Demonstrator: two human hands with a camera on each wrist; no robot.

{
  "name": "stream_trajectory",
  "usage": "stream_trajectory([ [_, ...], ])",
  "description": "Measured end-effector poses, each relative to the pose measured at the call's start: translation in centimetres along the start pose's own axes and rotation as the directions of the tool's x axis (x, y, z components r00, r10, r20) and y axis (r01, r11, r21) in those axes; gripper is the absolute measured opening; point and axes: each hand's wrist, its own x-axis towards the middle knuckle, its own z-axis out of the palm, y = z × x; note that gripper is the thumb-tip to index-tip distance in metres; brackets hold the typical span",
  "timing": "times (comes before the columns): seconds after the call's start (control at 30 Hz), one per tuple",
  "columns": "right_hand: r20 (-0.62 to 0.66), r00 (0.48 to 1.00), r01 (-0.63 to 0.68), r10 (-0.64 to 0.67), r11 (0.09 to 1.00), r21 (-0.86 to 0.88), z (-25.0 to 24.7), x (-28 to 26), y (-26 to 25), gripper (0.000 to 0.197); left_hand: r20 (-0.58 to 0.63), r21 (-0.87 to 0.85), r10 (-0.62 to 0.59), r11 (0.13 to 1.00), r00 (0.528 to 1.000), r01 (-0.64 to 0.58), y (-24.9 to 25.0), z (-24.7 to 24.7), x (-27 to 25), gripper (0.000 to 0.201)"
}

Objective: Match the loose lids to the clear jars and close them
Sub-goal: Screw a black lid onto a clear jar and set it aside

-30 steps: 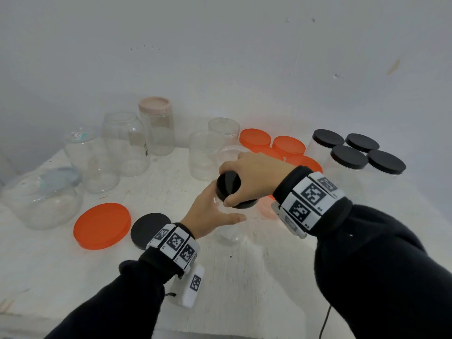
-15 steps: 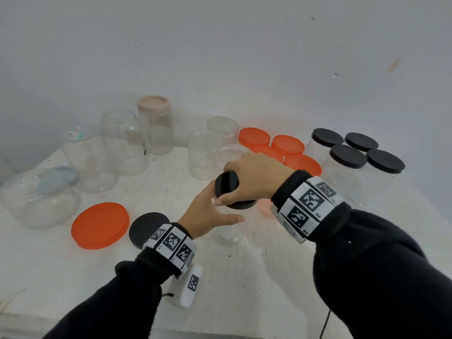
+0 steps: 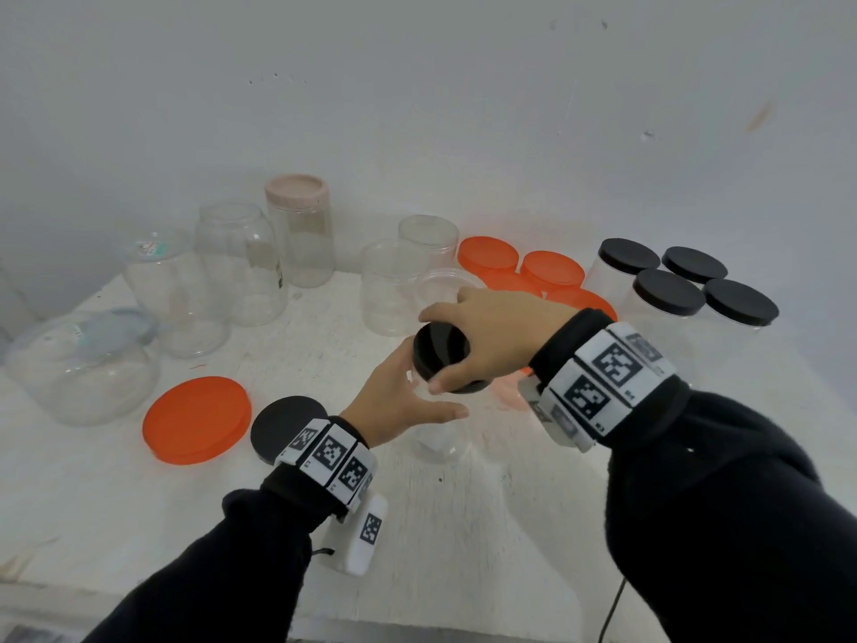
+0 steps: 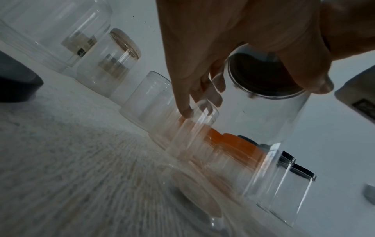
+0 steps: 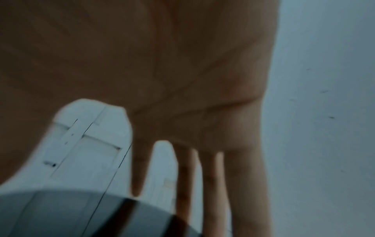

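the right hand [image 3: 503, 338] sits on top of a black lid [image 3: 440, 354], its fingers [image 3: 445, 381] curled round the rim. the lid rests on the mouth of a clear jar [image 3: 438, 438] that stands upright in the middle of the worktop [image 3: 463, 526], toward its front edge. the left hand [image 3: 399, 401] wraps the jar's side from the left, thumb across the front, steadying it.

the move in hand looks like screwing the lid down. what matters is that the lid lies directly under the right palm, in line with the jar's upright axis, so a twist about that axis should seat it. whether it is already tight cannot be told.

the left wrist view shows what the head view hides: the lid [image 4: 263, 77] seen from below through the glass [image 4: 263, 121], appearing level on the rim. the right wrist view is blurred and shows mostly palm [image 5: 162, 64].

one loose black lid [image 3: 278, 420] and an orange lid [image 3: 197, 420] lie near the front left of the worktop.
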Motion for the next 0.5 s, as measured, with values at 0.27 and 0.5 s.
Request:
stream_trajectory([
  [0.27,-0.104,0.994,0.047,-0.046,0.999,0.012,0.3,-0.1,0.1,0.061,-0.01,-0.026,0.007,1.0,1.0,-0.007,0.1,0.2,-0.2,0.083],
  [0.5,-0.03,0.996,0.084,-0.082,0.993,0.086,0.4,-0.3,0.6,0.068,0.019,0.003,-0.002,1.0,1.0,0.002,0.3,-0.2,-0.2,0.089],
])
